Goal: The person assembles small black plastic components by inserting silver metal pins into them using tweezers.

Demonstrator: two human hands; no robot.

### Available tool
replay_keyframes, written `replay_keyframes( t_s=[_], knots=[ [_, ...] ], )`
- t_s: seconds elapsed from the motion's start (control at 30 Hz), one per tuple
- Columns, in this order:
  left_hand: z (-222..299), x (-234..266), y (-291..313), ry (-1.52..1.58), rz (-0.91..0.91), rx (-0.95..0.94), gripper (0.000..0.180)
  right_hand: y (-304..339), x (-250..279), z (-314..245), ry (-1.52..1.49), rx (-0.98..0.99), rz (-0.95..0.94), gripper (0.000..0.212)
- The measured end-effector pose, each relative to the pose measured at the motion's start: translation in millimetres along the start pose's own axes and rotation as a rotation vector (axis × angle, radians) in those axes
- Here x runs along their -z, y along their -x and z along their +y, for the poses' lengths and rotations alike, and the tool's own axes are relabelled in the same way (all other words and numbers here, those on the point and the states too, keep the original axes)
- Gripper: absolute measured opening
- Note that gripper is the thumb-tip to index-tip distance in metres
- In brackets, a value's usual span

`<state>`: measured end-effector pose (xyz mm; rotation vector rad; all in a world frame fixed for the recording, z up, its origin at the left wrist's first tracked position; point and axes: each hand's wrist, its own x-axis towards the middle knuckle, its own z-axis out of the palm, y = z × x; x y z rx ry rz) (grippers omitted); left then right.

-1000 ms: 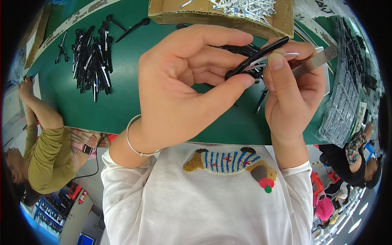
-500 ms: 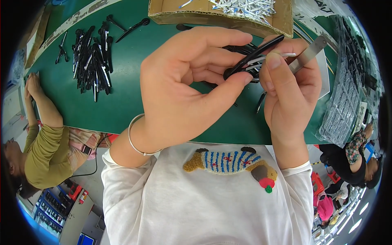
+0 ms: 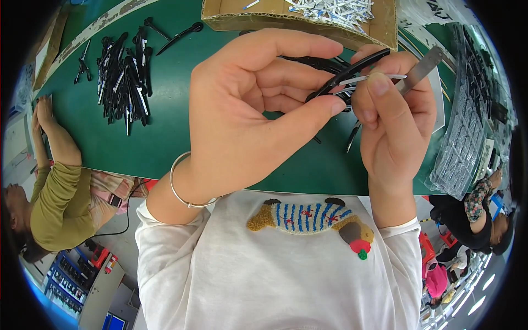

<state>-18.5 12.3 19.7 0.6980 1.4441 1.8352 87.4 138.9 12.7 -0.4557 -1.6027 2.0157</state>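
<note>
My left hand is closed in a pinch on the rounded end of a slender black piece, which slants up to the right in front of my chest. My right hand grips flat metal tweezers, their back end sticking out past the fingers. A thin white strip shows by my right thumb, alongside the black piece. The tweezer tips are hidden by my fingers. Under and behind my hands lie more black pieces on the green table.
A heap of similar black pieces lies to the left, with a few loose ones beyond it. A cardboard box holds many small white strips. Clear plastic trays stand at the right. Another person's arm rests at the left edge.
Both hands have shifted slightly right, with the black piece and the tweezers. The white strip shows a little further right over the right fingers. Both grips stay closed.
</note>
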Motion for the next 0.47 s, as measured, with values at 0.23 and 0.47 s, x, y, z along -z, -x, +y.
replay_keyframes(
  t_s=[0.23,0.47],
  knots=[
    [-1.5,-0.8,3.1,-0.054,-0.002,-0.060,0.041,-0.3,-4.2,5.6,0.037,0.159,0.018,0.010],
    [-3.5,0.8,0.7,-0.002,-0.047,0.066,0.038,1.8,-3.2,9.4,0.072,0.193,0.010,0.014]
  ],
)
